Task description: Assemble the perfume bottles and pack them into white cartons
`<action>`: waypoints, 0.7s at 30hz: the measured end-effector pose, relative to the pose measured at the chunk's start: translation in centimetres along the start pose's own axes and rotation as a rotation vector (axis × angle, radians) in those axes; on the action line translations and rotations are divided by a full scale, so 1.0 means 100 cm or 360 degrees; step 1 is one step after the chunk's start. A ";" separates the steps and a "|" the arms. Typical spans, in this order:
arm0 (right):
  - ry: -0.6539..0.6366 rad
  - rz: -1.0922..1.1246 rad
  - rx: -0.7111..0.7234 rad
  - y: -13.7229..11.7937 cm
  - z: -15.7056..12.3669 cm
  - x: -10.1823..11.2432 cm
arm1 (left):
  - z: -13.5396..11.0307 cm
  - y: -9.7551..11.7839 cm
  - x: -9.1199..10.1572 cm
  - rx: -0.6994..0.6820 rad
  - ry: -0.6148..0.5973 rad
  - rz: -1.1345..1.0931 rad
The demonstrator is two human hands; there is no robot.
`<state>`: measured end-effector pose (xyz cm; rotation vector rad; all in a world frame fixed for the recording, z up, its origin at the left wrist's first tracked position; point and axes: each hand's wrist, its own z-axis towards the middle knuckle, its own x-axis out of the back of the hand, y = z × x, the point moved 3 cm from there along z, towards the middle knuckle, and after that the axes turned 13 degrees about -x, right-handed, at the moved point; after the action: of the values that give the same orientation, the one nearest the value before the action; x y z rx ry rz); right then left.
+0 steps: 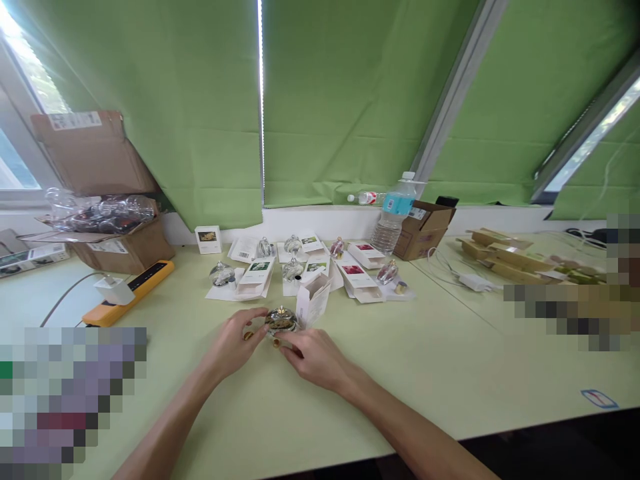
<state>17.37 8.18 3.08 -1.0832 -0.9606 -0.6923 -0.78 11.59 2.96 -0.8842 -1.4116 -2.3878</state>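
A squat, clear glass perfume bottle (pixel 281 319) with a gold nozzle on top stands upright near the middle of the table, between my hands. My left hand (pixel 234 343) grips its left side, thumb toward the front. From the right, my right hand (pixel 320 355) has its fingers closed against the lower front of the glass. Small gold pieces show beside my fingers, one under the left hand (pixel 249 335) and one by the right fingertips (pixel 276 343); what they are is too small to tell. Just behind the bottle, an opened white carton (pixel 313 300) stands tilted.
Several similar bottles (pixel 221 274) and white cartons with printed pictures (pixel 255 277) lie farther back. An orange power strip (pixel 129 293) and an open cardboard box (pixel 127 243) are at left. A large water bottle (pixel 393 217) and another cardboard box (pixel 424 230) stand at back right.
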 end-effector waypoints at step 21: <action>-0.0017 -0.0050 0.0075 0.002 0.002 -0.005 | 0.001 -0.001 -0.008 -0.0072 -0.0006 0.0026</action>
<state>17.25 8.42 2.61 -1.0333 -1.0003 -0.6869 -0.14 11.67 2.50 -0.9084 -1.3514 -2.4163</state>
